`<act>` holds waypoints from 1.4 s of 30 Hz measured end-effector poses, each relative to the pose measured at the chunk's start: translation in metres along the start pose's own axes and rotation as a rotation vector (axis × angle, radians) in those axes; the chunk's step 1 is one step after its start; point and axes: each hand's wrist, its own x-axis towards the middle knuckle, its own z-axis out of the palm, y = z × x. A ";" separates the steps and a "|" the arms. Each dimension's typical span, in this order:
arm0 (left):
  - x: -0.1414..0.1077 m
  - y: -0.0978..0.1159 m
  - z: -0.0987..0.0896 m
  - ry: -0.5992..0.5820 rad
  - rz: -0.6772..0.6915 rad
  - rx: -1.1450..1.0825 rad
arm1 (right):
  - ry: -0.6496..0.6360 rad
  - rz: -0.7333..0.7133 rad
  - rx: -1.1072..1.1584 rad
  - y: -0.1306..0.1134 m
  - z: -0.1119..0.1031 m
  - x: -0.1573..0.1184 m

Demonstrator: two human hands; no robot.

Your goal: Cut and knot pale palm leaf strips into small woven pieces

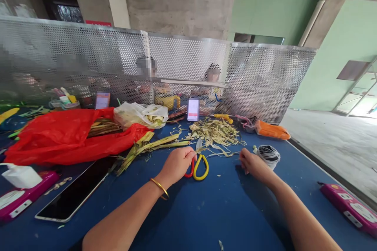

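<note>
My left hand (pixel 180 164), a gold bangle on its wrist, is closed in a pinch beside scissors with one red and one yellow handle (pixel 201 168). My right hand (pixel 251 164) is pinched too, a little way to the right. A thin pale plant strip (pixel 220 153) stretches across the gap, its ends at the fingertips of both hands. Behind it lies a heap of shredded dry leaf strips (pixel 215 131). Long yellow-green stalks (pixel 153 145) lie to the left of the heap. A roll wound with white string (pixel 267 156) stands beside my right hand.
A red plastic bag (pixel 64 137) and a white bag (pixel 141 113) lie left. Nearer are a dark-screened phone (pixel 78 190) and a purple power strip (pixel 28 196); another power strip (pixel 349 208) lies right. A perforated metal screen (pixel 188 55) stands behind, with people beyond it.
</note>
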 end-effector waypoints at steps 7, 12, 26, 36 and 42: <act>-0.002 0.002 0.003 -0.078 -0.083 -0.268 | 0.132 -0.056 -0.035 -0.017 -0.006 -0.007; -0.004 0.004 0.005 -0.215 -0.248 -0.480 | 0.168 -0.215 -0.062 -0.049 0.001 -0.025; -0.012 0.007 0.016 -0.530 -0.479 -0.813 | 0.186 -0.923 -0.309 -0.136 0.045 -0.069; -0.009 -0.003 0.028 -0.653 -0.650 -1.132 | 0.206 -1.004 -0.220 -0.137 0.051 -0.075; -0.002 -0.005 0.022 -0.433 -0.542 -1.022 | 0.598 -0.368 0.014 -0.087 -0.007 -0.054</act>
